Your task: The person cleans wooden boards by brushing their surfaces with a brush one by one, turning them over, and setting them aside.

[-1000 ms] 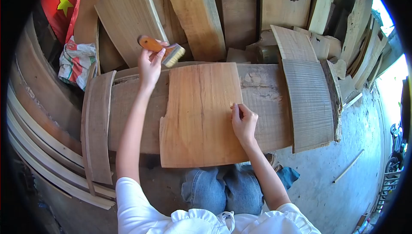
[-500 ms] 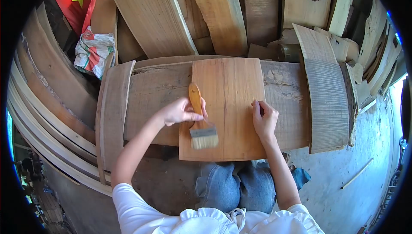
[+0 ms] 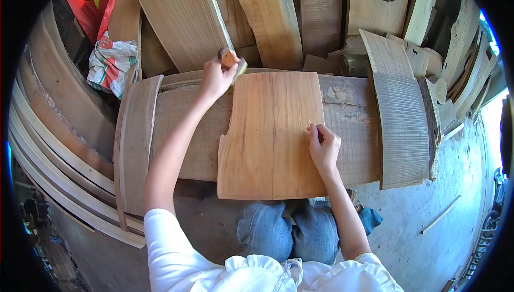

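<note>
Head view: one brush [image 3: 227, 58], one smooth board [image 3: 273, 137], one ridged board [image 3: 404, 126] and one flag [image 3: 96, 0] with a single star can be counted; two denim-covered knees [image 3: 289, 230] are seen below. The smooth board is laid across a long plank [image 3: 350, 102], with the ridged board at three o'clock and a narrow board [image 3: 138, 145] at nine. Leaning boards [image 3: 270, 19] are ranged at twelve, a crumpled sack [image 3: 112, 64] at ten, and a thin stick [image 3: 440, 214] on the floor at four. The brush is gripped by its handle in the left hand [image 3: 215, 80], near the smooth board's eleven o'clock corner; part of it is hidden by the fingers. The right hand [image 3: 325, 145] is curled narrow at the right edge; whether anything is pinched cannot be told. The smooth board is warm brown, darkly streaked, with its left edge stepped.
</note>
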A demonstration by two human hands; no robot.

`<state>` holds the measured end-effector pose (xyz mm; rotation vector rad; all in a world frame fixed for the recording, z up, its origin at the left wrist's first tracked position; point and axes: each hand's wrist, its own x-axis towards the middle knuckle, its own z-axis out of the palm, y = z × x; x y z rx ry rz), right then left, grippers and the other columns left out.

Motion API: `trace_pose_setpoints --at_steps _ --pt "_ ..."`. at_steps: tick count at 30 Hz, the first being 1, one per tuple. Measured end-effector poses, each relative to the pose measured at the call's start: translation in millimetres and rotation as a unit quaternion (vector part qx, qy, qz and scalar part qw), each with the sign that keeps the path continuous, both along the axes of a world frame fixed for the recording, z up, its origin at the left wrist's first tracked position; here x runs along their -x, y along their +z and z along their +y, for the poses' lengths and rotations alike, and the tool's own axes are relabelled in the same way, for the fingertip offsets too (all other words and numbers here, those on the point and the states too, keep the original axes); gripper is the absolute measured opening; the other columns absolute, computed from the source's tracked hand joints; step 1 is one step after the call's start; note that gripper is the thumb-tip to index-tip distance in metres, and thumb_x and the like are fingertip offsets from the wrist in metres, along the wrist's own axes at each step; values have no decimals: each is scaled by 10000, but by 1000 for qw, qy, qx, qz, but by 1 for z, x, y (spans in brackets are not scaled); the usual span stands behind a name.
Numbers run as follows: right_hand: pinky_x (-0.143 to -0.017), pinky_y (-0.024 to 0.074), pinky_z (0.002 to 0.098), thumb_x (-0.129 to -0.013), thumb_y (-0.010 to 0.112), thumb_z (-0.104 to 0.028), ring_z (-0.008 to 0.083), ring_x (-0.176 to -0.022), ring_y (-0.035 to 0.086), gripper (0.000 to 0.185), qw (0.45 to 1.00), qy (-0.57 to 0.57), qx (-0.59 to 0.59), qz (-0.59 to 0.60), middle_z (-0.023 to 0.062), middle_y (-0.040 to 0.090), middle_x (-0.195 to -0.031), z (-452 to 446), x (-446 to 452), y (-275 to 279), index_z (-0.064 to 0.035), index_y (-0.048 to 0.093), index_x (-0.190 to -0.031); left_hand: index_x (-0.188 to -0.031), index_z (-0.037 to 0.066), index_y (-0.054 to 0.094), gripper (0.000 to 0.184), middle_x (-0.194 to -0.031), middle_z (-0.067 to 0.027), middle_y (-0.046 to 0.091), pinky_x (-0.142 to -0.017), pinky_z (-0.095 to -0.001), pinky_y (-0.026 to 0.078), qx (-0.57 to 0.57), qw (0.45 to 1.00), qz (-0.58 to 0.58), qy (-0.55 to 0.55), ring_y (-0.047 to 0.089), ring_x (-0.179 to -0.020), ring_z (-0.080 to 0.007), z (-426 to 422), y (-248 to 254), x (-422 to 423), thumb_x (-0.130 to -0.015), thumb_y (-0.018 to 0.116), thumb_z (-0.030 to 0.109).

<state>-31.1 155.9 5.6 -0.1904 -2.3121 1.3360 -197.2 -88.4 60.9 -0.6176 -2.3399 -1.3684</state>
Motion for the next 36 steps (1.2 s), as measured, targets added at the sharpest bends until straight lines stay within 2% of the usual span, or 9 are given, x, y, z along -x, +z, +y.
trace_pose_setpoints --at_steps 4,6,12,19,22,24,26,29,36 --pt "-469 415 294 -786 565 -116 239 -485 561 156 1000 -3 -14 1 165 559 -581 -1 -1 5 6 607 -697 -774 53 467 115 -817 -53 607 -732 -285 463 31 987 -96 -121 588 -821 -132 -1 38 -69 -743 567 4" --pt "-471 417 291 -786 563 -112 238 -483 559 155 1000 -8 -14 18 164 562 -584 -1 -1 4 8 608 -699 -736 68 434 161 -843 -70 593 -759 -316 471 -5 930 -287 -231 581 -861 -163 -7 53 -98 -726 580 -2" --pt "-446 386 269 -793 565 -113 160 -439 506 165 1000 -1 16 -7 141 540 -548 -1 0 1 11 614 -696 -749 66 439 179 -937 -112 595 -792 -316 466 43 794 -474 -379 565 -926 -183 -7 22 -144 -741 614 27" --pt "-444 376 253 -796 565 -116 126 -435 483 163 1000 5 8 7 126 532 -535 1 -1 -2 11 615 -707 -745 65 467 157 -947 -95 611 -837 -334 455 15 883 -377 -281 566 -945 -175 -31 25 -118 -740 620 28" --pt "-446 377 251 -795 563 -114 116 -440 483 159 1000 -1 24 -15 121 543 -541 0 -1 1 12 618 -716 -754 48 480 110 -888 -78 626 -738 -300 481 -30 958 -241 -150 588 -842 -143 -44 22 -87 -758 580 2" --pt "-451 381 248 -796 563 -114 114 -446 489 159 1000 -1 15 -22 118 550 -546 0 -1 0 14 620 -721 -734 37 481 90 -785 -42 633 -668 -273 468 191 980 -25 43 612 -773 -157 -56 19 -71 -764 550 -11" --pt "-457 388 248 -797 562 -115 118 -453 501 159 1000 -3 13 -1 124 551 -549 0 -1 1 12 622 -721 -731 38 478 99 -797 -48 626 -688 -271 467 138 987 21 74 619 -790 -179 -65 15 -73 -763 551 -21" --pt "-466 395 232 -816 548 -135 97 -473 510 184 1000 6 -1 -11 90 540 -532 4 -2 -2 13 622 -736 -724 47 453 130 -923 -91 618 -745 -275 467 -92 986 -119 -73 601 -878 -180 -72 19 -96 -788 543 -22" --pt "-468 401 256 -803 559 -134 126 -458 522 171 1000 5 7 -17 122 545 -535 2 0 -2 4 620 -723 -709 53 454 149 -887 -120 627 -787 -307 471 -44 852 -413 -320 588 -912 -197 -62 42 -179 -775 572 -8"
